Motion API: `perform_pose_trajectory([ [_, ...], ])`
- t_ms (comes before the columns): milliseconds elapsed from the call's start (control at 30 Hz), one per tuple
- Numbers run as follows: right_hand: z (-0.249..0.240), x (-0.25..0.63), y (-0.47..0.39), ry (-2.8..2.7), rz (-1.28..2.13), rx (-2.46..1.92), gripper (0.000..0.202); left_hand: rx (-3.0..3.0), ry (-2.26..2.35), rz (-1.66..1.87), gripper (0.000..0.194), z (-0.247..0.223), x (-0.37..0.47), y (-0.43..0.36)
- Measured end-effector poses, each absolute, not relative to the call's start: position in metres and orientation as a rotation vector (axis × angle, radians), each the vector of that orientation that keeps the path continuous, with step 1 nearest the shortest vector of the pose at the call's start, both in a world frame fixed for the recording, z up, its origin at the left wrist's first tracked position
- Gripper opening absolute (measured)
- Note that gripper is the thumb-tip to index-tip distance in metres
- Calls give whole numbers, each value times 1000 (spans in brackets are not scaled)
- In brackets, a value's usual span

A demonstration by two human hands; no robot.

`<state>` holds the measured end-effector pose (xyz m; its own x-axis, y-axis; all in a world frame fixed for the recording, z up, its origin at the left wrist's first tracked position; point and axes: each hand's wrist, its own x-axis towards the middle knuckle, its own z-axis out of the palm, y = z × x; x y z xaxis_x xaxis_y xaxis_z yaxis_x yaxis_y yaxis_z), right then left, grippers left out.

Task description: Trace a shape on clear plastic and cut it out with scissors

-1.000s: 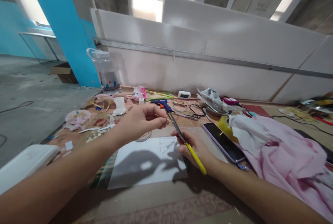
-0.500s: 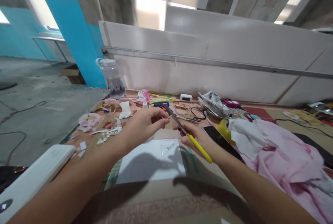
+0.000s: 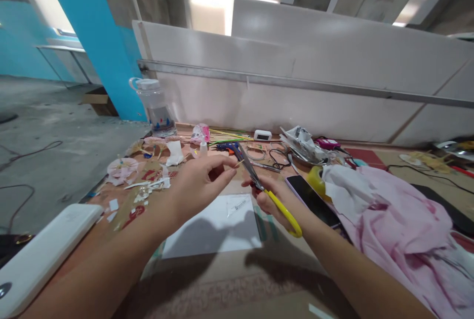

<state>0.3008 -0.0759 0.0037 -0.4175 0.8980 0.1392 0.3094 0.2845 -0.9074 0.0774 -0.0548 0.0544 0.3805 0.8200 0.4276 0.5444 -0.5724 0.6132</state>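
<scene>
My left hand [image 3: 205, 180] is closed in a pinch on a thin yellowish strip [image 3: 239, 163], too small to make out fully. In my right hand [image 3: 276, 195] is a pair of scissors [image 3: 283, 209] with yellow handles, gripped near the pivot. The grey blades point up and away, slightly apart, and their tips are close to the strip. Whether the blades touch it I cannot tell. Below both hands lies a white sheet of paper [image 3: 207, 240] with a small clear packet [image 3: 236, 207] on it.
Left on the table are a white device [image 3: 52, 255], paper scraps and a pink round piece [image 3: 122, 171]. Behind stand a water bottle [image 3: 157, 111], a glue gun [image 3: 227, 147] and thin sticks. A phone [image 3: 313, 200], yellow tape roll [image 3: 316, 183] and pink cloth [image 3: 400, 225] lie right.
The scissor blades have parted a little, and the thin strip shows more clearly between the left fingertips and the blades. The camera view has shifted slightly.
</scene>
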Motion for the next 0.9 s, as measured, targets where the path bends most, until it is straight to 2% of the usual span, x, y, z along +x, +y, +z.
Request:
perform_pose_trajectory([
  [300, -7, 300, -73, -1832, 1171, -1164, 75, 2208, 1198, 900, 29, 49, 79, -52],
  [600, -17, 311, -67, -1967, 1076, -1081, 78, 2194, 1206, 902, 27, 44, 79, -52],
  [900, -6, 307, -71, -1985, 1076, -1122, 76, 2229, 1201, 880, 23, 44, 79, -55],
])
